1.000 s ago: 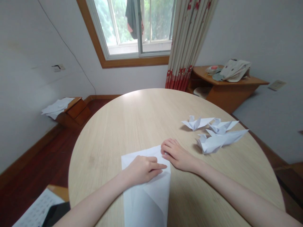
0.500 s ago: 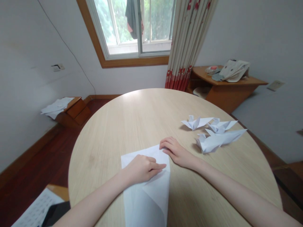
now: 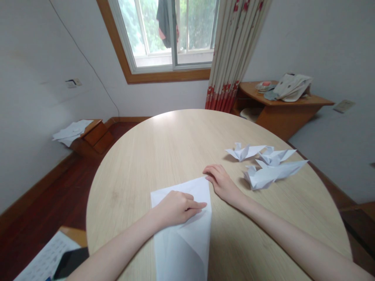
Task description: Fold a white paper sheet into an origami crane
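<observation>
A folded white sheet of paper (image 3: 181,249) lies on the round wooden table (image 3: 125,160), its near end rising in a curve with a loose flap. My left hand (image 3: 177,207) rests on top of it, index finger and thumb stretched toward the right edge; the other fingers are partly hidden. At the sheet's far right corner is my right hand (image 3: 221,181), fingers bent and apart from the thumb, whose tip is at or just beside the corner. Three folded paper birds, a far left one (image 3: 241,152), a far right one (image 3: 274,157) and a near one (image 3: 263,177), stand right of that hand.
A printed sheet (image 3: 48,253) and a dark phone-like object (image 3: 72,262) lie beside the table at lower left. Papers cover a low wooden cabinet (image 3: 98,136). Beyond the table are a window, a curtain (image 3: 230,58) and a wooden desk (image 3: 272,121) with a cloth bag (image 3: 293,86).
My right hand has shifted slightly right and away from me, uncovering the sheet's far right corner. My left hand keeps its place on the paper. The view has turned very slightly.
</observation>
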Available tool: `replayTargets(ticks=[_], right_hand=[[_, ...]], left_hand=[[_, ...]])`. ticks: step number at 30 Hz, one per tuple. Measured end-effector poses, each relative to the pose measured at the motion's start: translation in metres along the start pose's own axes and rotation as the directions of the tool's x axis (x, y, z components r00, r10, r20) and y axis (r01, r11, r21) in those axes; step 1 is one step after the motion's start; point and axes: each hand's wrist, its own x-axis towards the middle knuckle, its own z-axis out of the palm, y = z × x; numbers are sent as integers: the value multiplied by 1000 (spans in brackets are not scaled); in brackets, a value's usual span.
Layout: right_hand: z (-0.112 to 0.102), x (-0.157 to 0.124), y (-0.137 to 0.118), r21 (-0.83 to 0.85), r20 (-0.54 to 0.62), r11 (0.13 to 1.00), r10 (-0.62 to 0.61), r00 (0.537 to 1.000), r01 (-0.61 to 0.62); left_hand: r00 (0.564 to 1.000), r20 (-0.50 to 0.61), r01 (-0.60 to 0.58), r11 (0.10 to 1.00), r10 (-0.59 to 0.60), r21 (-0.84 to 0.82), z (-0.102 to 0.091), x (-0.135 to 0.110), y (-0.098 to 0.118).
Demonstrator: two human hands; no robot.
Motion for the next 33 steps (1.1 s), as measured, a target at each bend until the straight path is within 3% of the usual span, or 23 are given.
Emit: replayTargets(ticks=[7,10,14,19,24,28,31,33], right_hand=[[0,0,-1,-164,-79,981,92,993,-104],[-2,-1,-3,-287,-32,947,140,990,-144],[-8,-3,-7,-446,55,888,149,987,-109],[-10,-5,-12,-445,62,885,183,981,-137],[-9,-5,-15,-296,35,935,214,976,-195],[-9,-3,-16,-24,6,975,220,976,-219],[-9,-3,-16,246,21,924,297,955,-293],[-8,-3,-17,434,88,825,362,928,-362]], left_hand=[[1000,4,-3,1000,3,10,1,0,-1],[1000,11,-1,1000,1,30,1,0,-1],[1000,15,-12,997,11,78,2,0,-1],[1000,17,-28,996,27,89,2,0,-2],[999,14,-31,996,30,89,2,1,-1],[999,12,-35,993,34,114,2,1,-1],[999,7,-42,989,41,141,3,1,-1],[999,2,-47,986,48,160,4,0,0]])
